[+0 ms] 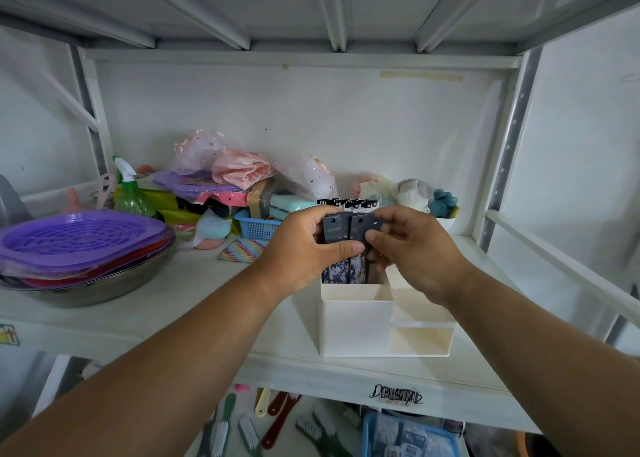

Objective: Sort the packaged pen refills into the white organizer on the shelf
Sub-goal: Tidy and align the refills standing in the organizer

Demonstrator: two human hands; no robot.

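Both hands gripped refill packs (341, 240) over white organizer (356, 321), shelf centre: left hand (304, 248) at 9 o'clock, right hand (415, 252) at 3. Packs likely light, thin, slippery; fingers (379, 239) pinched upper card edges.

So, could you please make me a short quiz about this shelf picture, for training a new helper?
1. True or false: both hands grip the dark refill packs.
2. Which compartment of the white organizer do the packs stand in?
A. the tall back-left one
B. the low front-right one
C. the front-left one
3. Fill in: at the far left of the shelf, purple trays lie stacked on a metal ____.

Key
1. True: the left hand and the right hand both pinch the packs near their tops.
2. A; their lower ends sit inside it.
3. Basin: the purple trays rest on the metal basin.
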